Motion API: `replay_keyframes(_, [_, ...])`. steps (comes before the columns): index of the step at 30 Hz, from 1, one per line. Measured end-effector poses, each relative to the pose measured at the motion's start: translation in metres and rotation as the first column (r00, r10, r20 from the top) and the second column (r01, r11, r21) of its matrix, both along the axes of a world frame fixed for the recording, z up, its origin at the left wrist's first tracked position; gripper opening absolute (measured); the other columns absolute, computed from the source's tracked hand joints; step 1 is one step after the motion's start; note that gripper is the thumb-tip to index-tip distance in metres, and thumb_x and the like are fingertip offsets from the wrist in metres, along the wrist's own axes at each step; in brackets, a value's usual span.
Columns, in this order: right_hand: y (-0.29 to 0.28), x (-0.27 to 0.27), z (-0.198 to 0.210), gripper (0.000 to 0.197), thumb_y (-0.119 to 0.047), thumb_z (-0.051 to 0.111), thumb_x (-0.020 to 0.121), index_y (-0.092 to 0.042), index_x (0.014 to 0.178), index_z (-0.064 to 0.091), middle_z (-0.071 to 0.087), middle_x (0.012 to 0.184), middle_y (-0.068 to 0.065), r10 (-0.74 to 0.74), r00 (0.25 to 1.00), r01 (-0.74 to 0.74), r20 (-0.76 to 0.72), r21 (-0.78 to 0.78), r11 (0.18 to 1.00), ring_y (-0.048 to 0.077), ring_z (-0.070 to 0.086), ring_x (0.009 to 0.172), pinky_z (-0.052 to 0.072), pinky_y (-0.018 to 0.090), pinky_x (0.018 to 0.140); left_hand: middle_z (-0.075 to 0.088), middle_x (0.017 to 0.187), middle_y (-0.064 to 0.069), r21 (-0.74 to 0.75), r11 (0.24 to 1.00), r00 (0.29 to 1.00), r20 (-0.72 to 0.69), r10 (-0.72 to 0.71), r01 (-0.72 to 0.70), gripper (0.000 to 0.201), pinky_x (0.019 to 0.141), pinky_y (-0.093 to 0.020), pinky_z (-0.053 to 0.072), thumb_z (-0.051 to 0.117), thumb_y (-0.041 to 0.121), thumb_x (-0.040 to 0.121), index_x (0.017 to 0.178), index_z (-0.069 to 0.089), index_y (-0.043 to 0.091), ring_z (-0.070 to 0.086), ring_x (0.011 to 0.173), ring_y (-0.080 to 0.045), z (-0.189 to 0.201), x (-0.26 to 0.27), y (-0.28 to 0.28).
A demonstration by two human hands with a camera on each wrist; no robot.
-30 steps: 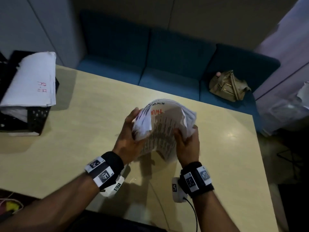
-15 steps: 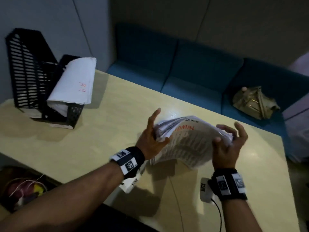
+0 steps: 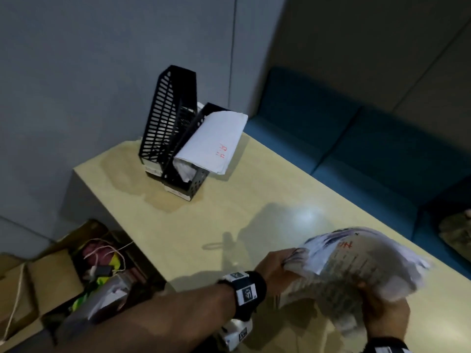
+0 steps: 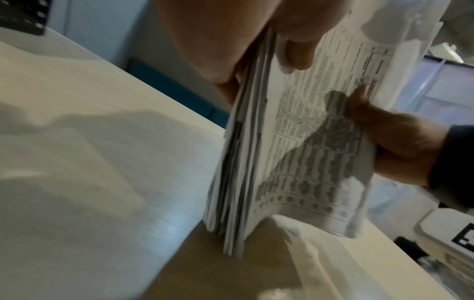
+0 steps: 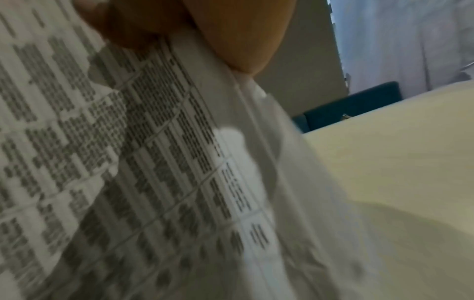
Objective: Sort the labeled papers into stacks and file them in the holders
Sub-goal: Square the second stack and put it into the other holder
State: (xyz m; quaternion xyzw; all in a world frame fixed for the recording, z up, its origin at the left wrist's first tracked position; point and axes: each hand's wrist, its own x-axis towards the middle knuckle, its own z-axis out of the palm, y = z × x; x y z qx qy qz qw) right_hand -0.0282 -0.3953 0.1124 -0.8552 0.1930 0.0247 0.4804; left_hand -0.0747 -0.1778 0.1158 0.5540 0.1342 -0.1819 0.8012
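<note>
A thick stack of printed papers with a red label on top stands on edge on the table near its front right. My left hand grips the stack's left side, thumb over the front sheet. My right hand holds its lower right edge. At the table's far left corner stand two black mesh file holders. The nearer holder carries a folded white stack with red writing, which droops over its rim.
The pale wooden table ends at a grey wall on the left. A blue sofa runs behind it, with a tan bag at the right edge. An open cardboard box of cords and oddments sits on the floor at the left.
The head view has swung left, so the holders now sit near the middle. The stack stays on the table in both hands; my right hand has closed onto its lower edge.
</note>
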Motion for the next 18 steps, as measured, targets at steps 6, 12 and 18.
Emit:
replay_keyframes(6, [0.084,0.04,0.06,0.039,-0.008,0.08,0.071,-0.002,0.103,0.06,0.063,0.097,0.022,0.214,0.976,-0.212,-0.029,0.069,0.975,0.03,0.054,0.08,0.055,0.035,0.072,0.068,0.121,-0.007,0.227,0.974,0.994,0.111,-0.005,-0.021,0.055,0.1,-0.041,0.05,0.074,0.046,0.075,0.12,0.066,0.016,0.063,0.113,-0.02,0.0,-0.002,0.097])
replay_keyframes(12, [0.197,0.074,0.078,0.037,-0.032,0.077,0.077,-0.013,0.103,0.061,0.069,0.094,0.01,0.52,0.825,-0.547,0.222,0.079,0.834,0.016,0.065,0.073,0.049,0.027,0.053,0.068,0.076,0.019,0.274,0.864,0.891,0.299,0.341,-0.423,0.018,0.071,-0.018,0.045,0.059,0.006,0.093,0.097,0.072,0.017,0.06,0.071,0.004,0.031,-0.005,0.194])
replay_keyframes(18, [0.32,0.1,0.043,0.052,-0.02,0.067,0.087,-0.019,0.132,0.04,0.062,0.107,0.007,0.585,0.767,-0.629,0.264,0.128,0.767,0.023,0.064,0.093,0.052,0.031,0.072,0.072,0.075,0.017,0.307,0.472,0.563,0.431,0.706,-0.827,0.022,0.079,-0.028,0.048,0.068,0.013,0.087,0.076,0.071,0.032,0.063,0.079,-0.003,0.069,-0.007,0.297])
